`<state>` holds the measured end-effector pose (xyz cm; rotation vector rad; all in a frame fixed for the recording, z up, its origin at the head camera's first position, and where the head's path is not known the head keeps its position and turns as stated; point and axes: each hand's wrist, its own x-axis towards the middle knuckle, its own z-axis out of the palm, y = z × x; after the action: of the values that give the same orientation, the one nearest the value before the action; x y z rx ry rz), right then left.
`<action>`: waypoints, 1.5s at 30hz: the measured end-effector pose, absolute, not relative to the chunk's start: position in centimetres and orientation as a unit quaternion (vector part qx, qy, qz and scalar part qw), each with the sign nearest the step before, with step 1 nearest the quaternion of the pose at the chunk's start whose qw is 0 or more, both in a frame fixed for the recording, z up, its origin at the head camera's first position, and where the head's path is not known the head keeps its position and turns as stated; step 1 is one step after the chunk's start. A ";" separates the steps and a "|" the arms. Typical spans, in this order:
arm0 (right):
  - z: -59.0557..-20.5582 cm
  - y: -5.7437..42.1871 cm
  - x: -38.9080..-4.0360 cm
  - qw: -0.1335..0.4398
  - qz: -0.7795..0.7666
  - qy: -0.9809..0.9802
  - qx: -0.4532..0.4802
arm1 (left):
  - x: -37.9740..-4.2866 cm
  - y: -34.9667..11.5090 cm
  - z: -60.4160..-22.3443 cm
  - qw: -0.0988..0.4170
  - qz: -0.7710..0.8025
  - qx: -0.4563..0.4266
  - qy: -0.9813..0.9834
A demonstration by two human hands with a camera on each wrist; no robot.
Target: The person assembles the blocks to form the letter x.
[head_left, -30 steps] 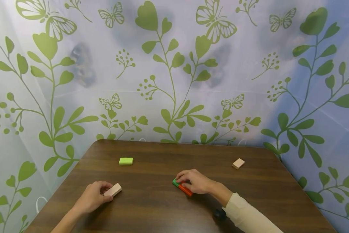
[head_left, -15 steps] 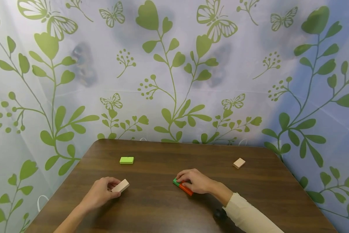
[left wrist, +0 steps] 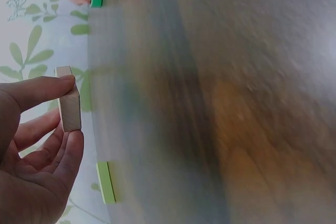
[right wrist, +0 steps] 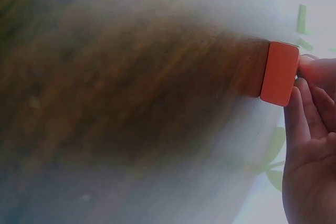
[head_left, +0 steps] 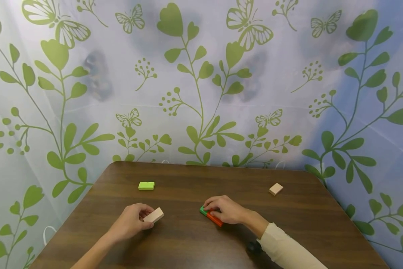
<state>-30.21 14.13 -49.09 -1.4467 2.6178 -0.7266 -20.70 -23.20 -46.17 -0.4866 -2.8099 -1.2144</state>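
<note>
My left hand (head_left: 129, 222) pinches a pale wooden block (head_left: 154, 215) between thumb and fingertips, left of the table's middle. In the left wrist view the wooden block (left wrist: 70, 103) appears raised off the tabletop. Nearer the middle, a green block (head_left: 202, 210) and an orange-red block (head_left: 215, 219) lie end to end on the table. Over these two my right hand (head_left: 229, 210) is placed, thumb and fingers gripping them along their sides. The right wrist view shows the end face of the orange-red block (right wrist: 281, 73) beside the fingers.
A lime-green block (head_left: 146, 186) lies at the back left of the brown table (head_left: 188, 254). Another pale wooden block (head_left: 276, 189) is at the back right. Under the right sleeve sits a dark round object (head_left: 254, 247). A leaf-patterned curtain (head_left: 201, 74) hangs behind the table.
My left hand has carried the wooden block rightward, closer to the green and orange-red blocks. The right hand and the blocks under it have stayed put.
</note>
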 end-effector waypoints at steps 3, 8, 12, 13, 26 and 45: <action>-49.0 14.1 -30.2 0.031 -0.235 0.851 -0.469 | -20.9 -22.4 -46.1 0.018 -0.391 -0.171 -0.904; -48.8 14.2 -30.2 0.044 -0.240 0.849 -0.468 | -21.5 -21.0 -46.2 0.009 -0.387 -0.194 -0.901; -48.6 14.2 -30.1 0.057 -0.239 0.850 -0.467 | -21.8 -19.7 -46.2 0.002 -0.388 -0.209 -0.898; -48.6 14.1 -30.2 0.058 -0.237 0.850 -0.466 | -21.9 -19.4 -46.2 -0.001 -0.387 -0.212 -0.898; -48.3 14.1 -30.1 0.072 -0.237 0.850 -0.465 | -22.5 -15.8 -47.0 -0.020 -0.377 -0.235 -0.896; -48.4 14.1 -30.3 0.076 -0.236 0.852 -0.461 | -22.9 -13.7 -47.7 -0.017 -0.382 -0.222 -0.897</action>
<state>-30.32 14.08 -48.45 -1.3829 2.5551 -0.7078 -22.86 -13.68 -47.72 -0.7050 -2.8496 -1.2119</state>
